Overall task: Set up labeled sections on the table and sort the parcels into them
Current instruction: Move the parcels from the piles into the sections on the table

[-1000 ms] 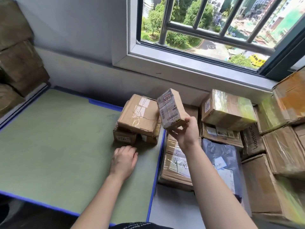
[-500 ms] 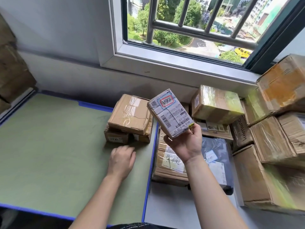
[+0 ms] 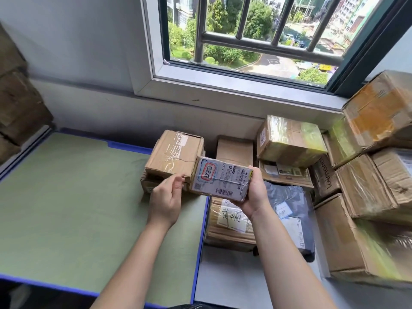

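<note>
A small parcel [image 3: 220, 178] wrapped in tape, with a white shipping label and a red-and-blue stamp, is held level above the mat's right edge. My right hand [image 3: 254, 192] grips its right end. My left hand [image 3: 167, 197] is raised beside its left end, fingers apart, thumb close to the parcel; I cannot tell if it touches. Behind them, a brown taped box [image 3: 174, 152] lies on a smaller box on the green mat [image 3: 66, 197] with blue tape borders.
Many cardboard parcels [image 3: 289, 141] and a grey plastic mailer [image 3: 289, 210] are piled on the right. More brown boxes [image 3: 20, 108] stack at the far left. A barred window [image 3: 256, 41] is above the wall. A flat labelled parcel [image 3: 229, 221] lies below my right hand.
My left hand lifted off the mat and rose to the parcel's left end. My right hand lowered the parcel and turned it level, label up.
</note>
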Tool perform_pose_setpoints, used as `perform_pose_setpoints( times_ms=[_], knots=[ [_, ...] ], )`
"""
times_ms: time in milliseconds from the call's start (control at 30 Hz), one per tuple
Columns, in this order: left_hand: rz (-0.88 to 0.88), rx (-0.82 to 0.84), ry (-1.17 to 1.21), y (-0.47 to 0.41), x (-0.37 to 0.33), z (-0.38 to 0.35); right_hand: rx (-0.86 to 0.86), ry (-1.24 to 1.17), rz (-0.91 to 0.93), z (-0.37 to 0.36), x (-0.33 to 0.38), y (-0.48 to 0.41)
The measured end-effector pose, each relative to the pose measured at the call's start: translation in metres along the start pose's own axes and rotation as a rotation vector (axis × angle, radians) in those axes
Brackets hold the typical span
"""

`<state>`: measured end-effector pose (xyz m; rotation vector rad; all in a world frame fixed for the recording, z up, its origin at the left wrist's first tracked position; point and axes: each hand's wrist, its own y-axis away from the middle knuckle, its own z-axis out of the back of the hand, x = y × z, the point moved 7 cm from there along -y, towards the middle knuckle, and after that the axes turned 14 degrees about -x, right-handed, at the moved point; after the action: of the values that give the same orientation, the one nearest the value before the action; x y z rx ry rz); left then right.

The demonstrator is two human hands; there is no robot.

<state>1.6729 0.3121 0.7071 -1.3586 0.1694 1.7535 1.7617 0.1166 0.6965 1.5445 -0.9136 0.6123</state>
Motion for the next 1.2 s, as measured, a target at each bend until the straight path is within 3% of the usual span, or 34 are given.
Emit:
perform_pose_setpoints(
  times_ms=[67,200,433,667,833,1067,1200],
  knots=[
    [0.056,0.032,0.085,-0.004,-0.01,-0.002,-0.027,0.082,0.019,0.002,-0.002,-0.002],
    [0.033,0.09,0.015,-0.009,-0.019,-0.011,-0.033,0.089,0.035,0.004,-0.004,-0.004],
    [0.135,-0.089,-0.022,-0.001,-0.023,-0.009,0.013,-0.056,0.186,0.003,0.01,-0.002],
    [0.325,-0.179,0.058,0.003,-0.032,-0.022,0.128,0.029,0.324,-0.012,0.014,0.01],
    [0.413,-0.18,0.098,0.01,-0.035,-0.039,0.062,0.215,0.47,-0.007,0.015,0.017],
    [0.054,-0.044,-0.066,0.029,-0.095,-0.07,-0.187,0.512,0.7,0.051,0.044,0.019],
    [-0.194,0.022,-0.077,0.05,-0.145,-0.099,-0.353,0.433,0.857,0.105,0.078,0.037]
  ],
)
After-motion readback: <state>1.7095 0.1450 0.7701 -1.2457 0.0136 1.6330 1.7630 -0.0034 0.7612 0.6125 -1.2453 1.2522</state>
